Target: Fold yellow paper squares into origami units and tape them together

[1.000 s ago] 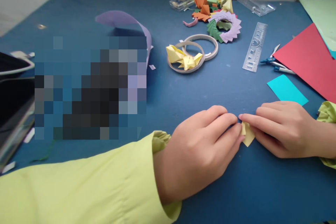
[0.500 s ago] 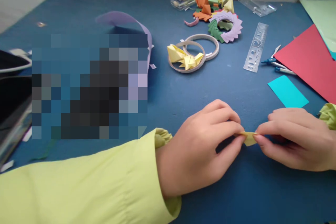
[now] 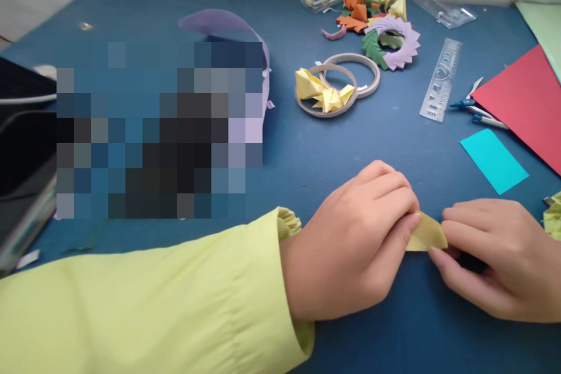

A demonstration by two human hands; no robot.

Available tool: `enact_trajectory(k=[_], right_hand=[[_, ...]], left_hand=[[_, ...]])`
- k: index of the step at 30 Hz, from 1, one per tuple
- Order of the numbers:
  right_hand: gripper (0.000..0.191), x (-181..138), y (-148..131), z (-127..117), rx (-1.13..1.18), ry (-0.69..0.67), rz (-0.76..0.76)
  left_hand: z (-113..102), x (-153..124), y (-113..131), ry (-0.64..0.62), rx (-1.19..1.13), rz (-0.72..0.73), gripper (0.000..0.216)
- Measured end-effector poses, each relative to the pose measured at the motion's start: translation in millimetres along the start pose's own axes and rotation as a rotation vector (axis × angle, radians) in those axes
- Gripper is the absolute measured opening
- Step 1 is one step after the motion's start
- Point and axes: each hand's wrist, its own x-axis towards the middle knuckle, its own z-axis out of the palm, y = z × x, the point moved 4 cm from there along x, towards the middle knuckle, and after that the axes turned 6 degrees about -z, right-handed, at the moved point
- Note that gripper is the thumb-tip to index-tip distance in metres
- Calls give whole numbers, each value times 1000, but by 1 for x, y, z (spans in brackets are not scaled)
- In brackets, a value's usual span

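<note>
left hand (image 3: pixel 355 239): pinching yellow paper piece (image 3: pixel 427 235)
right hand (image 3: pixel 495 257): gripping its right end
change: piece tilting up since before, folding progressing

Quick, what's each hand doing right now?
Left hand: closed, pinching one end of the small yellow folded paper.
Right hand: closed, pinching the other end of the same paper.

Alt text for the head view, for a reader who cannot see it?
The left hand and right hand pinch a folded yellow paper over a blue table. Behind lie tape rings, a clear ruler, a red sheet and a cyan sheet.
</note>
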Motion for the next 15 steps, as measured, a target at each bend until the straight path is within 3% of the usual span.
enact_trajectory(k=[4,9,12,15], right_hand=[[27,-1,1,-1,3,39,66],[29,-4,4,2,-32,38,35],[32,-4,5,3,-110,63,14],[33,-2,2,3,-237,112,-50]], left_hand=[[2,0,0,-6,64,22,21],[-1,-7,7,146,232,117,15],[4,-14,15,93,384,270,20],[8,-17,16,68,500,295,18]])
